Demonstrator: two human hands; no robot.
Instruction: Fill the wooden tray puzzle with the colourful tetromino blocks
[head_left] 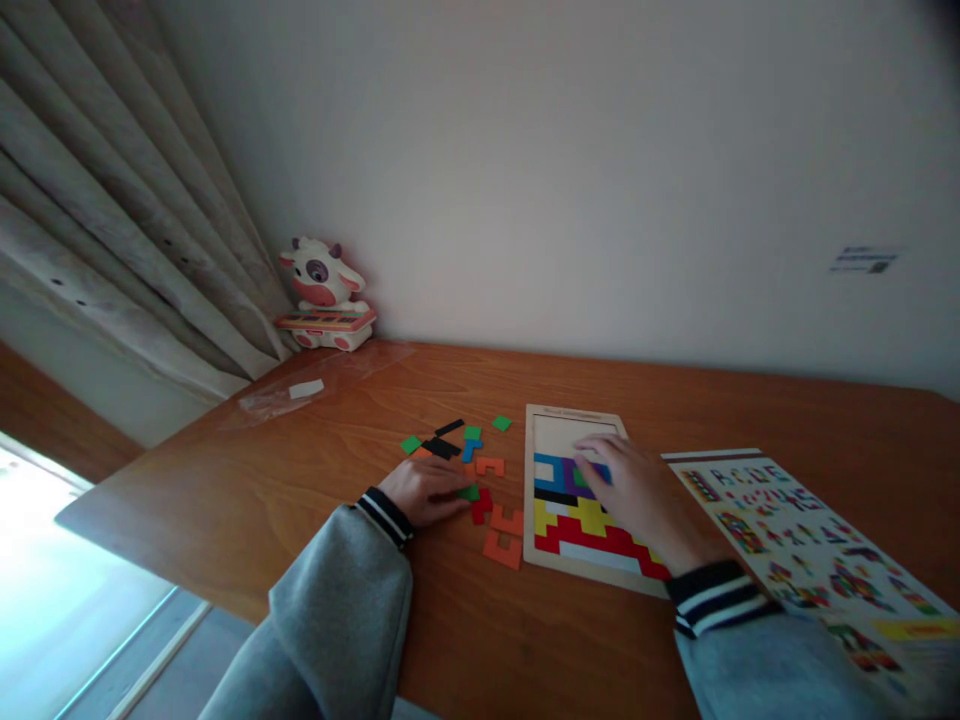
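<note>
A wooden puzzle board [538, 470] lies on the brown table [315, 480], partly filled with coloured block pieces. My right hand [637, 495] rests flat on the board, its fingertips on a green and blue piece near the empty upper part. My left hand [427, 490] lies on the table to the left of the board, its fingers touching a small green piece [469, 492] beside a red piece [480, 507]. Loose pieces [457, 440] in orange, black, green and blue are scattered around it.
A printed pattern sheet [810, 550] lies to the right of the board. A cow toy [324, 295] stands in the far left corner by the curtain [112, 220]. A clear plastic bag [300, 392] lies near it. The table's left edge drops off.
</note>
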